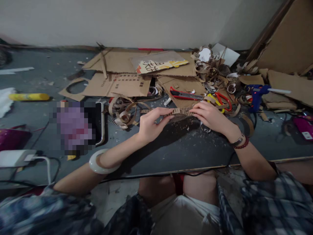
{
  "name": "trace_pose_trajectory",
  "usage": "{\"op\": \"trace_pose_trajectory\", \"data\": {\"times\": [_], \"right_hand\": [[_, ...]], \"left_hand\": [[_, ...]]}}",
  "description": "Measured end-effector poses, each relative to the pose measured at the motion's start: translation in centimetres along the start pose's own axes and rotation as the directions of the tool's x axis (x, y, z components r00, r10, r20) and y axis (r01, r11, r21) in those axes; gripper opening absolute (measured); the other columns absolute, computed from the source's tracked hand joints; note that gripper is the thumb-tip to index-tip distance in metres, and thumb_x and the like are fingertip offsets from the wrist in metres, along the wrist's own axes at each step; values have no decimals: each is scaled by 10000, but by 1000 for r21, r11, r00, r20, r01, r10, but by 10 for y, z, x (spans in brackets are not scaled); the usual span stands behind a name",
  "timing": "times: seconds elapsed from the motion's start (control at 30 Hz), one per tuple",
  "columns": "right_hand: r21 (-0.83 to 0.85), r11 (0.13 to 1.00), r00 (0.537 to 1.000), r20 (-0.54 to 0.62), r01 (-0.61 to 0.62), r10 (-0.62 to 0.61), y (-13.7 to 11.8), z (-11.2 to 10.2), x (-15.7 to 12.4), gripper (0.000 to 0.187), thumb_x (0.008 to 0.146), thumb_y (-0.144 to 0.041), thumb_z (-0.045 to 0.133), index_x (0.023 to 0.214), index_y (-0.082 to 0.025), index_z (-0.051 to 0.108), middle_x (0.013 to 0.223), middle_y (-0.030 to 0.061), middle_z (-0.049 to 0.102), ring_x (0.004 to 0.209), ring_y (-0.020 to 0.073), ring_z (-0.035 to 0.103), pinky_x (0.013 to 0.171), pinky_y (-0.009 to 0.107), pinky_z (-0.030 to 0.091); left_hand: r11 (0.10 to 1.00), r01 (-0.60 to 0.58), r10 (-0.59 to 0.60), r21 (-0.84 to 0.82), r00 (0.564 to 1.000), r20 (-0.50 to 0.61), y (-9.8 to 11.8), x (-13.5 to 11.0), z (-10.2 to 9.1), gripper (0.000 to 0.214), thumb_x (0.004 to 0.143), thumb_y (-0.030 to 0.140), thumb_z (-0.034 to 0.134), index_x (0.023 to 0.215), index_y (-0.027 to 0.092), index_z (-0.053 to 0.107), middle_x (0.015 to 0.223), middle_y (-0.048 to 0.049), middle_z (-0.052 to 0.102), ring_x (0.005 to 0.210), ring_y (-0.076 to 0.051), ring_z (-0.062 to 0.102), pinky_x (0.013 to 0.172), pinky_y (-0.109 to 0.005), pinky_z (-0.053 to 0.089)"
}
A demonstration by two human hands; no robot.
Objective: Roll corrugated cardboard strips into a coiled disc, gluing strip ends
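Between my two hands stretches a narrow strip of corrugated cardboard (179, 111), its ridges showing. My left hand (153, 124) pinches it left of the middle with thumb and fingers, and one end sticks out past that hand. With closed fingertips my right hand (206, 116) grips the strip further right; its other end shows beyond the knuckles. Under the strip, close to the table, is a darker brown rounded piece (181, 118), partly hidden; whether it is joined to the strip I cannot tell. Small brown crumbs are scattered below.
Behind my hands lie a red utility knife (186, 94), scissors with red handles (223, 99) and flat cardboard sheets (122, 84). Curled paper strips (123, 112) are heaped nearby. A blue glue gun (256, 94) rests at right, a yellow marker (29, 97) and a phone (99, 122) at left.
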State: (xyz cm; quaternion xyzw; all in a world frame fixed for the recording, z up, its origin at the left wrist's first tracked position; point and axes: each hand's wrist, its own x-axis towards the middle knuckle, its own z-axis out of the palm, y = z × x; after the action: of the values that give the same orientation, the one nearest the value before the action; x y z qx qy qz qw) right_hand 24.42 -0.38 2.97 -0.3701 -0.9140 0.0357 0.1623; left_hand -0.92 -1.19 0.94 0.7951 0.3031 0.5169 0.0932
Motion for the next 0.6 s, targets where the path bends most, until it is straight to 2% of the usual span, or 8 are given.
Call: {"op": "trace_pose_trajectory", "data": {"times": [0.07, 0.2, 0.23, 0.3, 0.37, 0.43, 0.53, 0.6], "right_hand": [[-35, 999, 999, -37, 0, -2, 1, -6, -1, 294, 949, -204, 396, 1137, -160, 618, 1058, 101, 618, 982, 224, 517, 885, 398, 435], [-118, 992, 995, -98, -39, 27, 7, -14, -2, 295, 955, -214, 380, 1119, -151, 616, 1059, 109, 616, 996, 230, 523, 877, 395, 429], [-148, 987, 992, -115, -66, 49, 10, -15, -3, 298, 956, -212, 374, 1116, -148, 617, 1059, 114, 616, 993, 234, 526, 862, 395, 431], [-205, 968, 980, -164, -142, 109, 16, -17, -4, 310, 958, -210, 357, 1118, -153, 616, 1068, 119, 615, 991, 245, 528, 843, 405, 427], [-246, 944, 966, -189, -221, 177, 23, -17, -7, 316, 956, -205, 351, 1119, -163, 618, 1081, 120, 614, 1010, 259, 523, 844, 424, 420], [-271, 924, 960, -152, -268, 234, 28, -15, -10, 298, 942, -193, 378, 1094, -164, 632, 1068, 118, 623, 1021, 272, 519, 856, 442, 416], [-268, 923, 961, -72, -276, 266, 30, -10, -11, 277, 913, -172, 427, 1086, -141, 641, 1066, 121, 629, 1018, 275, 519, 877, 453, 421], [-231, 942, 969, -86, -245, 231, 26, -6, -9, 305, 910, -157, 420, 1136, -137, 624, 1115, 123, 617, 1047, 269, 509, 897, 450, 420]], "left_hand": [[999, 41, -41, -2, 998, -56, 0, -1, -1, 112, 822, 152, 667, 933, 157, 668, 886, -38, 735, 818, -126, 698, 779, -215, 566], [985, 154, -160, -73, 982, -95, -1, -5, -1, 140, 845, 201, 646, 980, 165, 660, 927, -38, 726, 830, -122, 694, 733, -203, 576], [978, 190, -198, -88, 977, -85, -1, -5, 0, 143, 850, 210, 641, 983, 162, 658, 932, -37, 725, 823, -117, 694, 714, -191, 575], [967, 231, -232, -105, 973, 3, -2, -5, 1, 140, 853, 226, 640, 972, 157, 662, 931, -39, 729, 807, -113, 697, 685, -175, 570], [976, 195, -181, -99, 974, 134, -2, -4, 2, 140, 848, 240, 648, 952, 149, 668, 916, -44, 734, 798, -120, 700, 685, -179, 567], [990, 117, -98, -82, 973, 208, -2, -3, 2, 142, 845, 241, 652, 944, 141, 668, 908, -54, 736, 806, -131, 702, 714, -199, 567], [998, 45, -34, -48, 979, 203, -2, -2, 1, 135, 847, 220, 648, 950, 134, 661, 905, -63, 734, 824, -139, 701, 763, -224, 565], [999, 23, -13, -45, 980, 200, -1, -2, 0, 139, 844, 207, 650, 963, 135, 657, 906, -61, 733, 832, -138, 700, 778, -225, 562]]}}
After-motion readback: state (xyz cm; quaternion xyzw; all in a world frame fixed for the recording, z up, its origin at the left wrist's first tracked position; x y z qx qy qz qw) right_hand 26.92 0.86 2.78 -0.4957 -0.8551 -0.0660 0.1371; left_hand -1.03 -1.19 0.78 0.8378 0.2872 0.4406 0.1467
